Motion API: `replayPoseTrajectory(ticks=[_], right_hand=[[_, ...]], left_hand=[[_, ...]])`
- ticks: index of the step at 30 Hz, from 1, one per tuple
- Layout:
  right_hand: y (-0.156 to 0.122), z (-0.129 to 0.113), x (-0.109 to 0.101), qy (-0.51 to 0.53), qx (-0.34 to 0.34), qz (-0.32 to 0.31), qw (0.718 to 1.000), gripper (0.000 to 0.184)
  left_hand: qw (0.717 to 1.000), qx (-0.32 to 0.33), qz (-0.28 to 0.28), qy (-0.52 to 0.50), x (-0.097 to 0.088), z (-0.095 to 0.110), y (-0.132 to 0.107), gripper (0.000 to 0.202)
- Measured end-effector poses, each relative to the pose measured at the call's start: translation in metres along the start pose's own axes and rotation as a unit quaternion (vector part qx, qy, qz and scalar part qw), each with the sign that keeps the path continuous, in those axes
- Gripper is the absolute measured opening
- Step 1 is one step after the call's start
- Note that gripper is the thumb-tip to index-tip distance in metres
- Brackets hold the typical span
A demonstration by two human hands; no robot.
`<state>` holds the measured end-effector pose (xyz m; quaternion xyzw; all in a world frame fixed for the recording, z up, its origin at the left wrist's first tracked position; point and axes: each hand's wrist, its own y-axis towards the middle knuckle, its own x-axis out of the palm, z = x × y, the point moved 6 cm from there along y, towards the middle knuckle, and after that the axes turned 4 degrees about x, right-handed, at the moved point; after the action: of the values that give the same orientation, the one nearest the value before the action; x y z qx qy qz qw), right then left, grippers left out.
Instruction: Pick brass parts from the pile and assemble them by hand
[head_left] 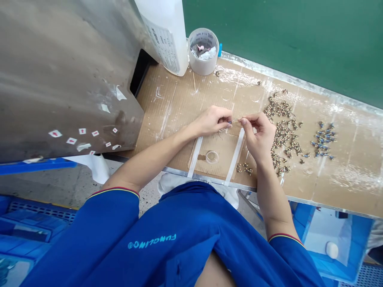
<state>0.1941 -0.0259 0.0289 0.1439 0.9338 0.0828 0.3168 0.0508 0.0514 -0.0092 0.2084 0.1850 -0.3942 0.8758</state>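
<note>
Right hand (pixel 259 133) pinches a thin pale pin (pixel 236 121) toward curled left hand (pixel 208 121), its grip unclear, above the brown cardboard-covered table (pixel 167 107); small brass fittings (pixel 283 137) lie spread at right, within reach.

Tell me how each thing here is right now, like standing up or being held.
Left hand, raised, pinching
Right hand, raised, pinching
Thin stick, held in right hand
Tape roll, standing, scraps inside
White bottle, standing
Metal bits, scattered in heaps
Clear ring, lying flat
</note>
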Motion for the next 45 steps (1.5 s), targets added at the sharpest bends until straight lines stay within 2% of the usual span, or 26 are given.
replayPoseTrajectory(ticks=[5, 8, 9, 11, 14, 16, 19, 21, 22, 24, 26, 28, 30, 33, 35, 37, 41, 45], right_hand=[[0.002, 0.008, -0.005, 0.032, 0.016, -0.002, 0.999, 0.038], [0.004, 0.0, -0.016, 0.082, 0.005, -0.03, 0.996, 0.04], [0.003, -0.006, -0.018, 0.104, -0.006, -0.067, 0.992, 0.04], [-0.003, -0.024, -0.012, 0.148, -0.042, -0.186, 0.971, 0.034], [-0.026, -0.048, 0.009, 0.159, -0.1, -0.364, 0.912, 0.022], [-0.039, -0.055, 0.024, 0.118, -0.127, -0.41, 0.896, 0.02], [-0.047, -0.057, 0.036, 0.073, -0.148, -0.429, 0.888, 0.023], [-0.043, -0.054, 0.031, 0.074, -0.147, -0.419, 0.893, 0.021], [-0.037, -0.05, 0.023, 0.07, -0.139, -0.394, 0.906, 0.02], [-0.019, -0.035, -0.003, 0.029, -0.101, -0.295, 0.95, 0.017], [0.0, -0.01, -0.035, -0.054, -0.034, -0.167, 0.984, 0.012], [0.011, 0.015, -0.059, -0.131, 0.037, -0.087, 0.987, 0.009], [0.016, 0.036, -0.071, -0.175, 0.102, -0.064, 0.977, 0.007], [0.016, 0.05, -0.069, -0.206, 0.174, -0.058, 0.961, 0.015], [0.014, 0.05, -0.062, -0.226, 0.204, -0.049, 0.951, 0.022], [0.011, 0.046, -0.054, -0.246, 0.217, -0.037, 0.944, 0.021], [0.009, 0.035, -0.04, -0.26, 0.162, -0.031, 0.951, 0.016], [0.009, 0.031, -0.033, -0.203, 0.119, -0.035, 0.971, 0.013]], left_hand=[[0.999, -0.014, 0.012, -0.031, -0.002, 0.001, 0.0, 0.009], [0.999, -0.02, 0.023, -0.037, -0.003, -0.001, 0.001, 0.013], [0.999, -0.02, 0.024, -0.038, -0.003, -0.002, 0.001, 0.014], [0.999, -0.016, 0.024, -0.038, -0.002, -0.003, 0.001, 0.015], [0.999, -0.009, 0.024, -0.035, -0.002, -0.005, 0.001, 0.014], [0.999, -0.009, 0.026, -0.032, -0.003, -0.005, 0.001, 0.014], [0.999, -0.007, 0.028, -0.028, -0.004, -0.005, 0.001, 0.014], [0.999, -0.003, 0.029, -0.028, -0.005, -0.004, 0.001, 0.014], [0.999, -0.001, 0.029, -0.029, -0.005, -0.003, 0.001, 0.014], [0.999, 0.004, 0.029, -0.03, -0.006, -0.003, 0.001, 0.015], [0.999, 0.006, 0.03, -0.03, -0.005, -0.004, 0.001, 0.017], [0.999, 0.003, 0.031, -0.029, -0.005, -0.004, 0.001, 0.019], [0.999, -0.002, 0.032, -0.031, -0.005, -0.006, 0.001, 0.02], [0.999, -0.007, 0.035, -0.034, -0.004, -0.007, 0.001, 0.02], [0.999, -0.006, 0.037, -0.034, -0.004, -0.007, 0.001, 0.02], [0.999, -0.006, 0.037, -0.033, -0.004, -0.007, 0.001, 0.02], [0.999, -0.016, 0.03, -0.034, -0.004, -0.006, 0.001, 0.02], [0.999, -0.02, 0.031, -0.037, -0.003, -0.005, 0.0, 0.018]])
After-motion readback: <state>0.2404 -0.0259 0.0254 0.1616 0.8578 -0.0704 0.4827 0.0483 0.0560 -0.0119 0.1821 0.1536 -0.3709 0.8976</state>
